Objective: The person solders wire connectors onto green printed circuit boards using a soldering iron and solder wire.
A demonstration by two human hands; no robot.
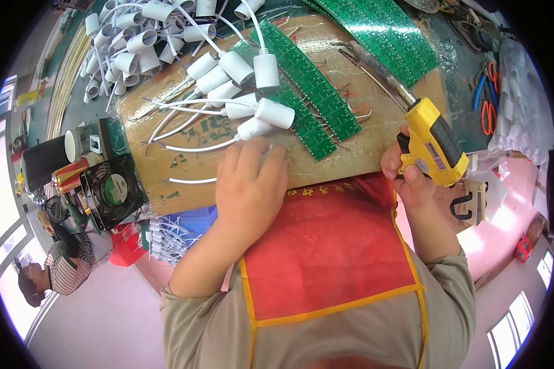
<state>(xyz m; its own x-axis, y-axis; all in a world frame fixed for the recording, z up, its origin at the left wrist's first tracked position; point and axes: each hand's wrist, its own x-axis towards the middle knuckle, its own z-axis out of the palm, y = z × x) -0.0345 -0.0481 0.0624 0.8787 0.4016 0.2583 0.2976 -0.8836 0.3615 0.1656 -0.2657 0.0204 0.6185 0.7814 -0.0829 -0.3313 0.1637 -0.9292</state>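
Note:
In my right hand [409,175] is a yellow-and-black soldering gun [434,144], its metal tip pointing up and away over the board. My left hand [252,178] rests at the near edge of the brown work board [166,157], back upward and fingers curled. A white cable [191,181] runs in under this hand; what the fingers hold is hidden. Just past the fingertips lies a white cylindrical lamp holder [253,128] with a cable. Several more white holders [274,113] lie beyond it, beside narrow green circuit board strips [320,98].
A heap of white holders [141,40] fills the far left. Large green circuit panels [381,37] lie at the far right, near orange- and blue-handled pliers [487,117]. A black fan [112,190] stands at the left edge. Another person [74,264] is at the left.

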